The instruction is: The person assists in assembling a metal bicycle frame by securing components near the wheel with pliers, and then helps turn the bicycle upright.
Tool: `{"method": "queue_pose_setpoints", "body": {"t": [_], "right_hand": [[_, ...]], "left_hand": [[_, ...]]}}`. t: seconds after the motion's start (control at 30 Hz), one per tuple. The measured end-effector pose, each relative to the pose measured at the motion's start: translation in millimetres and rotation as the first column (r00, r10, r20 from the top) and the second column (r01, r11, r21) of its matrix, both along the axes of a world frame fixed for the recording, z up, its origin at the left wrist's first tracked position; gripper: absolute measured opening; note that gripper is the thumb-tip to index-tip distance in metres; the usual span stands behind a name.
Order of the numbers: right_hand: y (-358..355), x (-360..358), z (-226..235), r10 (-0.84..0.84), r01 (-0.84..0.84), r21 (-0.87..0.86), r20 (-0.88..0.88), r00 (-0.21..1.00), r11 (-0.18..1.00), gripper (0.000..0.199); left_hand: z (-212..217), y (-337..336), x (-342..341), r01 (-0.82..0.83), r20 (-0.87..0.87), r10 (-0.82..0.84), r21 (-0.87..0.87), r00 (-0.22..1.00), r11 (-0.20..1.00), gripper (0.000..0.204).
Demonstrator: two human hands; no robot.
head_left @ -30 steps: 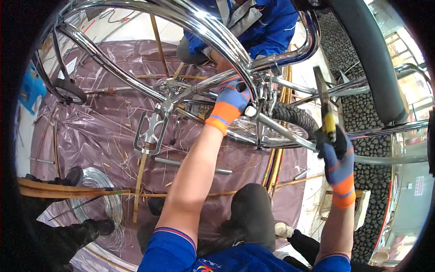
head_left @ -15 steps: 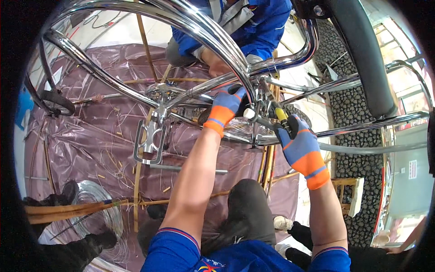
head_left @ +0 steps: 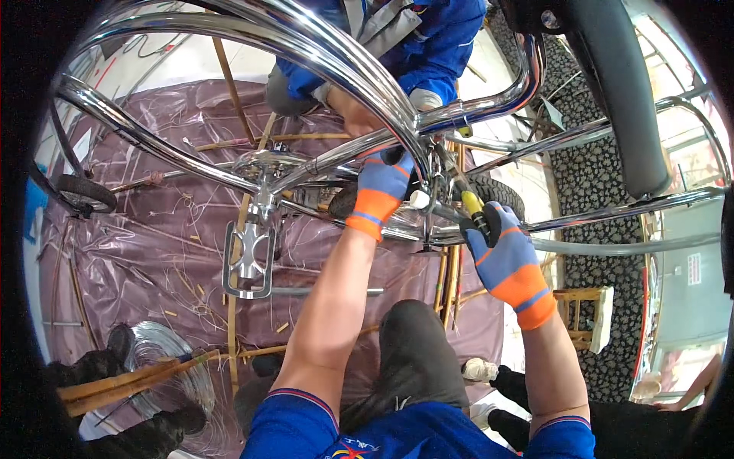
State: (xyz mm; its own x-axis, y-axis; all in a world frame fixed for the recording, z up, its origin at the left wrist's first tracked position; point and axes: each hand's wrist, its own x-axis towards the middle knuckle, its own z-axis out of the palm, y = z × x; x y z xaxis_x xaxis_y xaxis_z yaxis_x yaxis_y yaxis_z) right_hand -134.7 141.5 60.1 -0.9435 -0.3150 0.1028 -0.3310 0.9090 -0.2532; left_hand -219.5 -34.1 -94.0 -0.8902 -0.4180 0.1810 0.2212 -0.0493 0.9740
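A chrome bicycle frame arches across the view above a purple plastic sheet. My left hand, in a blue and orange glove, reaches under the frame tube and grips a part near the rear wheel hub. My right hand, gloved the same way, holds a screwdriver with a yellow and black handle, its tip pointed at the same spot by a small white piece. A silver pedal hangs from the crank to the left.
Another person in a blue jacket crouches opposite, a hand on the frame. A black saddle sits upper right, a small wheel at left. A wire coil, bamboo strips and a wooden stool lie around.
My right hand has swung the screwdriver from out at the right, held upright, inward to the hub beside my left hand. The view has shifted closer to the frame.
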Motion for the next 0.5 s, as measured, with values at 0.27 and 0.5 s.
{"method": "queue_pose_setpoints", "body": {"t": [0.27, 0.5], "right_hand": [[7, -6, -6, -0.012, 0.012, -0.018, 0.004, 1.000, 1.000, 0.050], [3, -8, -5, 0.044, -0.044, 0.028, 0.008, 0.999, 0.999, 0.052]], "left_hand": [[-1, 1, -3, 0.011, -0.053, -0.008, 0.065, 0.999, 0.998, 0.007], [-51, -5, -21, -0.093, -0.187, 0.024, -0.370, 0.982, 0.924, 0.013]]}}
